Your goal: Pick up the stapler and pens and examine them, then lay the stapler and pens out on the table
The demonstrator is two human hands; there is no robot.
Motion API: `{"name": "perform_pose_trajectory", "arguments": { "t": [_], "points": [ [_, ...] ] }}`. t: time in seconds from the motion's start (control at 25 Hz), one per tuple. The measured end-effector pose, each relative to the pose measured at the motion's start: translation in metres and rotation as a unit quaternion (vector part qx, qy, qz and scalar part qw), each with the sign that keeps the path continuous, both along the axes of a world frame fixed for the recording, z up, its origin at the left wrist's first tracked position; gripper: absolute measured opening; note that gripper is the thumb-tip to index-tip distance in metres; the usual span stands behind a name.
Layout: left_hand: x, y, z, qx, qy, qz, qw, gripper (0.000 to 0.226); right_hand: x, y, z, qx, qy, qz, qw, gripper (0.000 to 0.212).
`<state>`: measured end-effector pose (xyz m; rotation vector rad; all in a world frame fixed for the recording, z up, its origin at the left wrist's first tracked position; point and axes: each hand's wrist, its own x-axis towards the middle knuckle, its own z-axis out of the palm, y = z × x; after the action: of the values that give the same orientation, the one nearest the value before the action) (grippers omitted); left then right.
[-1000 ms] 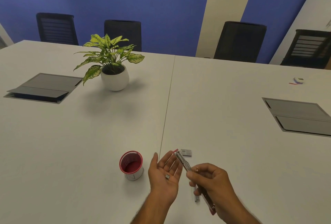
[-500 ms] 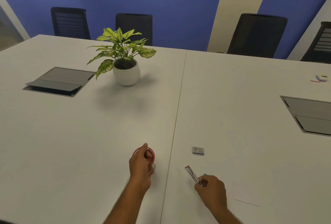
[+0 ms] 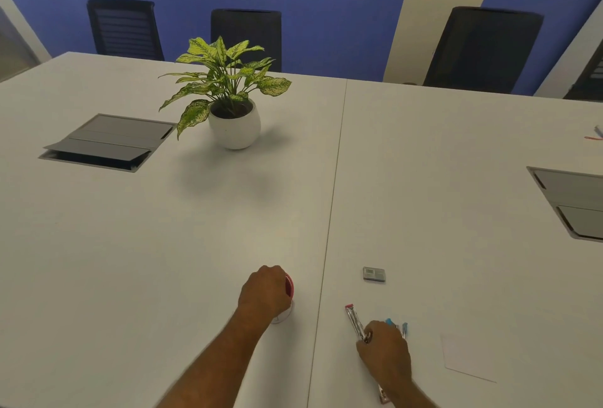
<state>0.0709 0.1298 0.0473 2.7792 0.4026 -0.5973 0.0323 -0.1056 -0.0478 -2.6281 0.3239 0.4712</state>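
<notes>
My left hand curls over the mouth of a small white cup with a red rim, which tilts toward the right on the white table. My right hand rests on the table and grips a silver stapler with red ends, whose open arm points away from me. Two blue-tipped items poke out just beyond the knuckles. A small grey staple box lies past the right hand.
A potted plant in a white pot stands mid-table. Grey cable hatches sit in the table at left and right. A white sheet of paper lies right of my right hand. Black chairs line the far edge.
My left hand turned from palm-up beside the stapler to curl over the cup and tip it. My right hand lowered the stapler to the table. The view swung left.
</notes>
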Motion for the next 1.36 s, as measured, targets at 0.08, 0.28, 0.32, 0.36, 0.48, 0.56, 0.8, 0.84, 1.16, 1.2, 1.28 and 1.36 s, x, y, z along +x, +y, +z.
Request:
{"name": "perform_pose_trajectory", "arguments": {
  "t": [0.08, 0.28, 0.32, 0.36, 0.48, 0.56, 0.8, 0.84, 1.16, 1.2, 1.28, 1.36],
  "points": [
    [0.002, 0.0, -0.005, 0.034, 0.01, -0.043, 0.998, 0.037, 0.004, 0.001, -0.002, -0.004, 0.005, 0.007, 1.0, 0.006],
    [0.007, -0.003, -0.012, 0.065, 0.013, -0.088, 0.994, 0.032, 0.013, 0.0, -0.004, 0.019, 0.015, -0.002, 1.0, 0.015],
    [0.007, -0.004, -0.012, 0.069, 0.013, -0.096, 0.993, 0.032, 0.015, -0.001, -0.004, 0.021, 0.019, 0.0, 1.0, 0.017],
    [0.008, -0.004, -0.013, 0.074, 0.013, -0.105, 0.992, 0.031, 0.016, -0.002, -0.004, 0.025, 0.023, 0.0, 0.999, 0.019],
    [0.007, -0.006, -0.009, 0.09, 0.004, -0.114, 0.989, 0.027, 0.016, -0.004, -0.003, 0.048, 0.014, -0.006, 0.999, 0.026],
    [0.009, -0.011, -0.002, 0.1, -0.033, -0.114, 0.988, 0.018, 0.017, -0.005, 0.003, 0.044, -0.017, -0.022, 0.999, 0.034],
    [0.029, -0.059, 0.007, -0.009, -0.162, -0.1, 0.982, 0.021, 0.032, -0.029, 0.013, 0.057, -0.091, -0.087, 0.99, 0.031],
    [0.035, -0.07, 0.001, -0.057, -0.157, -0.086, 0.982, 0.023, 0.037, -0.033, 0.014, 0.08, -0.089, -0.103, 0.987, 0.026],
    [0.07, -0.131, -0.064, -0.303, 0.0, 0.055, 0.951, 0.053, 0.089, -0.051, 0.005, 0.163, -0.002, -0.127, 0.978, 0.052],
    [0.071, -0.136, -0.068, -0.311, 0.013, 0.065, 0.948, 0.055, 0.095, -0.052, 0.004, 0.165, 0.005, -0.118, 0.979, 0.054],
    [0.074, -0.145, -0.074, -0.328, 0.028, 0.077, 0.941, 0.059, 0.104, -0.051, 0.004, 0.168, 0.028, -0.1, 0.98, 0.056],
    [0.078, -0.152, -0.078, -0.333, 0.03, 0.079, 0.939, 0.055, 0.109, -0.05, 0.003, 0.187, 0.043, -0.091, 0.977, 0.058]
  ]
}}
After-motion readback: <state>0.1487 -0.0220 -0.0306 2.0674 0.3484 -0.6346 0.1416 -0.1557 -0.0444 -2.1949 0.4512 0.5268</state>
